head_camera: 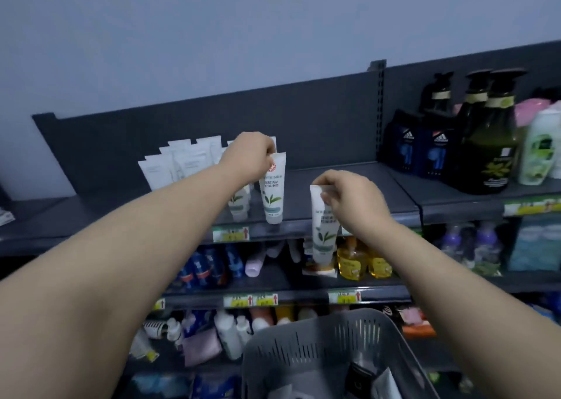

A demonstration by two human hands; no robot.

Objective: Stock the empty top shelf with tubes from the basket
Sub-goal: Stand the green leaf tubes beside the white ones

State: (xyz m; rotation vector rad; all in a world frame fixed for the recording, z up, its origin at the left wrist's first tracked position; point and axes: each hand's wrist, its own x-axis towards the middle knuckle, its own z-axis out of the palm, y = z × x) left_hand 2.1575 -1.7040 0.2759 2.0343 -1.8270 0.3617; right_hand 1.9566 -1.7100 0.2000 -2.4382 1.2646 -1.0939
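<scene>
Our left hand pinches a green-leaf tube by its crimped end, cap down at the top shelf front edge. Our right hand fingers grip a second tube hanging below that shelf's edge, above the grey basket.

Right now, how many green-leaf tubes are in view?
3. One in the left hand, tube at the top shelf; one standing behind it; one in the right hand. More may be hidden.
</scene>
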